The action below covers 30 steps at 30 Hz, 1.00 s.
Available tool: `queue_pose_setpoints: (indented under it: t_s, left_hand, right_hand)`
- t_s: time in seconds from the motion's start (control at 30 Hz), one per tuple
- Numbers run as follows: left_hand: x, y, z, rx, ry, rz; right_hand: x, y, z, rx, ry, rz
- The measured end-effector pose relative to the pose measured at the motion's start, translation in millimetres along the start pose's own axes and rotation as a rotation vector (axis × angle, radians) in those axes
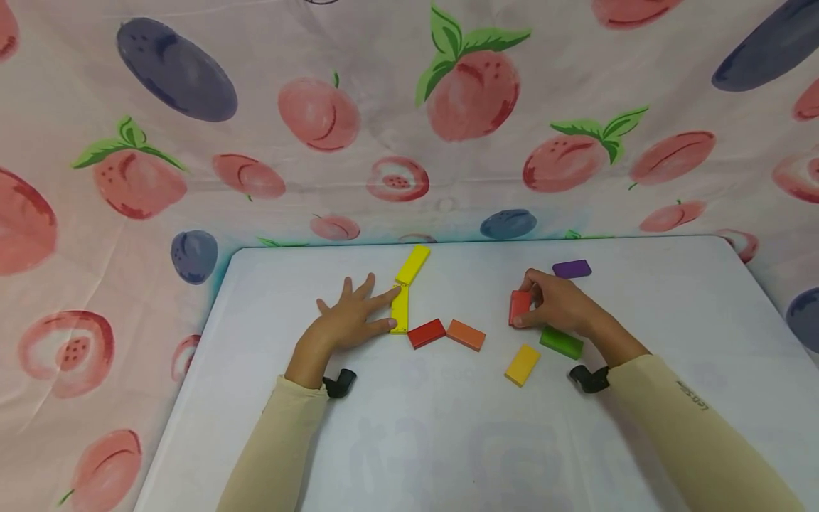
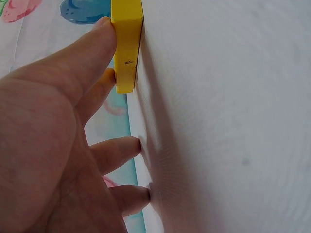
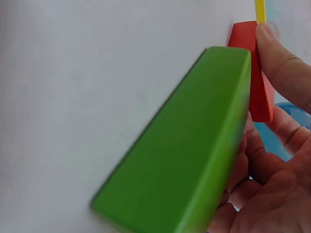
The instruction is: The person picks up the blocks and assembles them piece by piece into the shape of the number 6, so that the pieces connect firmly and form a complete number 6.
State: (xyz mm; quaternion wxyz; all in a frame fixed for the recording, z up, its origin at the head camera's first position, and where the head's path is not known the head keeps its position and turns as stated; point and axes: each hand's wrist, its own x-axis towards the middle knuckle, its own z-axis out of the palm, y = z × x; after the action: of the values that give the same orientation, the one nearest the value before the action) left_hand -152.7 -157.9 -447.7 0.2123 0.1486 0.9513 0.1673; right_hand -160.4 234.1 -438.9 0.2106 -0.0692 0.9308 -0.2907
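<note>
On the left, my left hand [image 1: 348, 320] has its fingers spread. Its thumb and index fingertip touch the side of a yellow block [image 1: 399, 313], also seen in the left wrist view as a yellow block [image 2: 128, 43]. Another yellow block [image 1: 413, 264] lies slanted at its far end. My right hand [image 1: 566, 304] pinches a red block [image 1: 519, 310] between thumb and fingers. The right wrist view shows that red block [image 3: 243, 38] behind a green block [image 3: 180, 145], which lies under the right hand's near side.
A dark red block [image 1: 426, 333] and an orange block [image 1: 466, 335] lie end to end between the hands. A yellow-orange block [image 1: 522, 365] lies nearer me; a purple block [image 1: 572, 269] sits beyond the right hand. Fruit-patterned cloth [image 1: 397, 128] rises behind the white table [image 1: 409, 441].
</note>
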Motion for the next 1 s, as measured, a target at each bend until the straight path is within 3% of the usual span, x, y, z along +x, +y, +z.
queue_pose_setpoints:
  t_s: [0.3,0.77,1.0]
  left_hand:
    - [-1.6,1.7,-2.0,-0.004,-0.009,-0.002]
    - [-2.9,5.6,-4.9,-0.005,-0.009,-0.007]
    - [-4.1,6.2,-4.6,-0.008,-0.005,-0.006]
  right_hand:
    - [-3.5,3,-1,0.087,0.022,-0.051]
    - [-21.7,-12,13,0.145,0.167,-0.094]
    - [-30.8,-26,24,0.221,0.126,-0.069]
